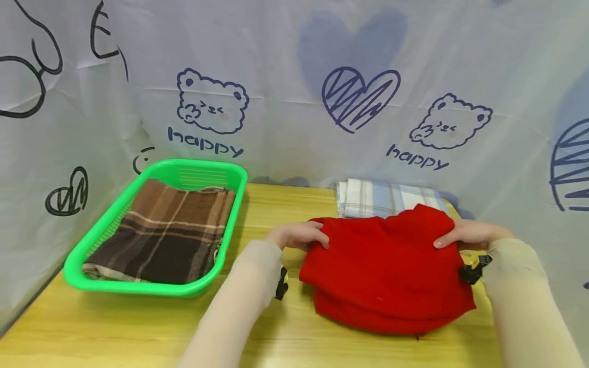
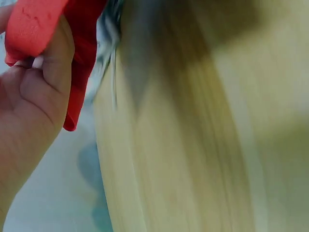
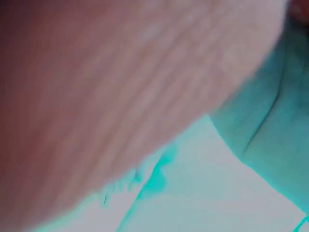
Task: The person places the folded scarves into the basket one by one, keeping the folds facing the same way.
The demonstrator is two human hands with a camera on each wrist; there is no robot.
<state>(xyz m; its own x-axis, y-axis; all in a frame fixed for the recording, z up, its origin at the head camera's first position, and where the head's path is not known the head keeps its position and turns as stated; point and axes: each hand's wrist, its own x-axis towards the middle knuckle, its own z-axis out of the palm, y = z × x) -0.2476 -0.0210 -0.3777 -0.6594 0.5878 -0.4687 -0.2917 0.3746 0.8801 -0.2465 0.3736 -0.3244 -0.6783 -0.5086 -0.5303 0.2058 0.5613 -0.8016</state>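
Note:
A folded red cloth [image 1: 382,271] is held between both hands over the right part of the table, its lower layers hanging in a curve. The left hand [image 1: 299,235] grips its upper left edge, thumb on the near face. At the upper right edge the right hand [image 1: 474,234] pinches it, with the thumb in front and the other fingers hidden behind. The left wrist view shows the left hand [image 2: 36,96] with red fabric [image 2: 34,26] between thumb and fingers. In the right wrist view, blurred skin [image 3: 120,87] fills much of the picture and no grip is visible.
A green basket [image 1: 138,289] holding a folded brown plaid cloth [image 1: 172,230] stands at the left of the wooden table [image 1: 115,332]. Behind the red cloth lies a folded blue and white plaid cloth [image 1: 382,197]. A printed white curtain [image 1: 285,122] hangs along the back and sides.

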